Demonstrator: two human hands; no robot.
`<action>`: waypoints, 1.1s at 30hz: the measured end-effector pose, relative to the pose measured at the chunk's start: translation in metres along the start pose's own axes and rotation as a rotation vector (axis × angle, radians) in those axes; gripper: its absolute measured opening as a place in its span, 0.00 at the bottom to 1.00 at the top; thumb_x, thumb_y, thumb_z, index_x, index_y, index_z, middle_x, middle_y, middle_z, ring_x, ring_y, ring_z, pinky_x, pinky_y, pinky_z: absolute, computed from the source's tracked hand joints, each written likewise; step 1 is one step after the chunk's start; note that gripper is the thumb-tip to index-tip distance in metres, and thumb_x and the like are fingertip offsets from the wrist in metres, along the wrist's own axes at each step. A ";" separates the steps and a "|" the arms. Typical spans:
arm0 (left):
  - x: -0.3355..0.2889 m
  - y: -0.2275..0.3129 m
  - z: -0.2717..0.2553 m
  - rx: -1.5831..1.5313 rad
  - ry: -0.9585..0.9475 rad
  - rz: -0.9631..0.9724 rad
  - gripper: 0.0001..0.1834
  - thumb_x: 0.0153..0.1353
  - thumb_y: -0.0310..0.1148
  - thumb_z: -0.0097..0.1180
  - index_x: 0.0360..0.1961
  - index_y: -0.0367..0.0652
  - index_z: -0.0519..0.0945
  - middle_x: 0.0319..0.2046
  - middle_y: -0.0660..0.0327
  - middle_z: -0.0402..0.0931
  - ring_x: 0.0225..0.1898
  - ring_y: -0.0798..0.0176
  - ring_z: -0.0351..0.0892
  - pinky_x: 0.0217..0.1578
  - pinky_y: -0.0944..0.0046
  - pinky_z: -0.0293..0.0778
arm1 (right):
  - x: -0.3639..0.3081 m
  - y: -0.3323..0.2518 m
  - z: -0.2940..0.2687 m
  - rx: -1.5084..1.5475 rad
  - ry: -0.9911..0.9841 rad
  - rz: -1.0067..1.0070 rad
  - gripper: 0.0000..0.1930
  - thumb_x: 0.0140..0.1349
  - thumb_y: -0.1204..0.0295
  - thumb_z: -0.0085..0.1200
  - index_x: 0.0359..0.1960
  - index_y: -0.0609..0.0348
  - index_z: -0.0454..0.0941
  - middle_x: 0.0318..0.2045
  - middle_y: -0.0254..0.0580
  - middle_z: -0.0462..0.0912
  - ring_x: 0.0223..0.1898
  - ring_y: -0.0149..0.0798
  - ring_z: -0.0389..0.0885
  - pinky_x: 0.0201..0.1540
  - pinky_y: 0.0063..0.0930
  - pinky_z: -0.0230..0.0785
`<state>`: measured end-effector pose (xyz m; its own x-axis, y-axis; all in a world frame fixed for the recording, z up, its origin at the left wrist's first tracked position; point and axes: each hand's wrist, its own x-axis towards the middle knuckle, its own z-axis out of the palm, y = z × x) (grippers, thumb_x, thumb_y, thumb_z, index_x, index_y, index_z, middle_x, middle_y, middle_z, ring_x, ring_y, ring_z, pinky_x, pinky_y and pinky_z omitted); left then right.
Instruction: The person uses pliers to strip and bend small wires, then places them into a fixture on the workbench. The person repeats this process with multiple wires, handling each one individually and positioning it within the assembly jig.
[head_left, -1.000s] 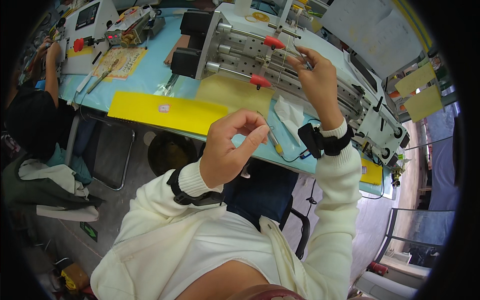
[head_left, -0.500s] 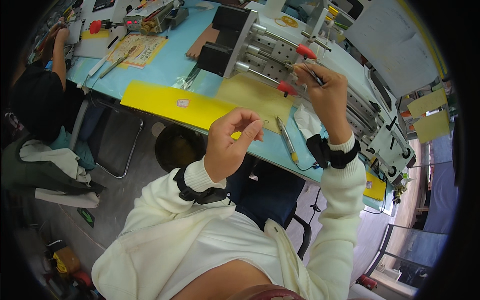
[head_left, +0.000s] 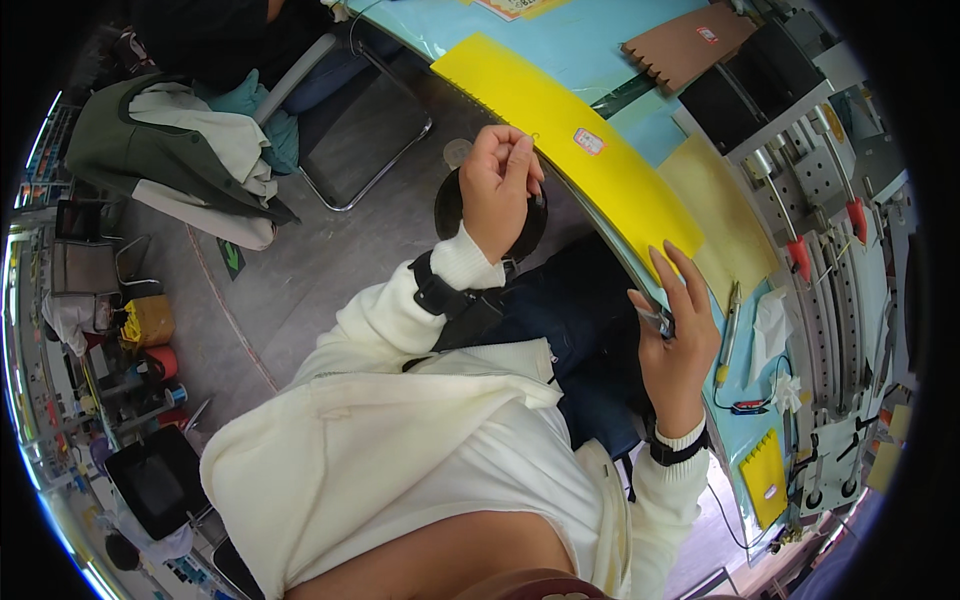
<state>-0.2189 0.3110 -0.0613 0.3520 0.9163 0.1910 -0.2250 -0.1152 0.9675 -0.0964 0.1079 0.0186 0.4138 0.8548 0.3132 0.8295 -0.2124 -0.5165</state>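
My left hand (head_left: pixel 497 195) is closed in a pinch above a dark round bin (head_left: pixel 449 207), near the table's edge. A tiny thin wire loop (head_left: pixel 535 137) sticks out at its fingertips. My right hand (head_left: pixel 682 335) hovers at the table edge by the near end of a long yellow sheet (head_left: pixel 610 175). Its fingers are stretched out, while slim metal tweezers (head_left: pixel 656 320) sit between thumb and palm, mostly hidden. Right of that hand, a pen-like tool with a yellow end (head_left: pixel 729 335) lies on the blue table mat (head_left: pixel 640 120).
A machine with metal rods and red tips (head_left: pixel 798 256) stands along the right. Near it are a crumpled white tissue (head_left: pixel 770 328) and a smaller yellow sheet (head_left: pixel 764 480). A brown toothed board (head_left: pixel 685 45) lies at the back. Jackets (head_left: pixel 150 150) hang over a chair at left.
The view has swung left and down. My right hand has come away from the machine's red tips to the table edge, its fingers spreading. The left hand keeps its pinch, now over the bin.
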 end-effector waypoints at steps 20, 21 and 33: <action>0.018 -0.023 -0.010 0.129 0.129 0.004 0.03 0.71 0.26 0.53 0.39 0.38 0.73 0.25 0.64 0.77 0.22 0.75 0.72 0.25 0.75 0.68 | 0.016 0.017 0.033 -0.131 0.077 0.086 0.26 0.50 0.85 0.63 0.53 0.50 0.81 0.56 0.40 0.79 0.36 0.46 0.86 0.35 0.32 0.77; 0.019 -0.023 -0.010 0.130 0.130 0.008 0.03 0.71 0.26 0.53 0.39 0.38 0.73 0.25 0.64 0.77 0.22 0.75 0.72 0.25 0.75 0.68 | 0.016 0.017 0.033 -0.128 0.077 0.086 0.26 0.50 0.85 0.63 0.53 0.50 0.81 0.56 0.40 0.79 0.36 0.46 0.86 0.35 0.32 0.77; 0.027 -0.019 -0.008 0.295 0.115 0.091 0.04 0.72 0.26 0.52 0.40 0.38 0.72 0.25 0.65 0.76 0.22 0.76 0.70 0.24 0.74 0.66 | 0.017 0.018 0.033 -0.101 0.069 0.090 0.25 0.51 0.84 0.63 0.53 0.50 0.81 0.55 0.40 0.79 0.35 0.46 0.86 0.33 0.31 0.76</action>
<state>-0.2124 0.3409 -0.0759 0.2337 0.9327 0.2747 0.0279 -0.2889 0.9570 -0.0868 0.1343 -0.0121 0.5102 0.7963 0.3251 0.8200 -0.3362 -0.4633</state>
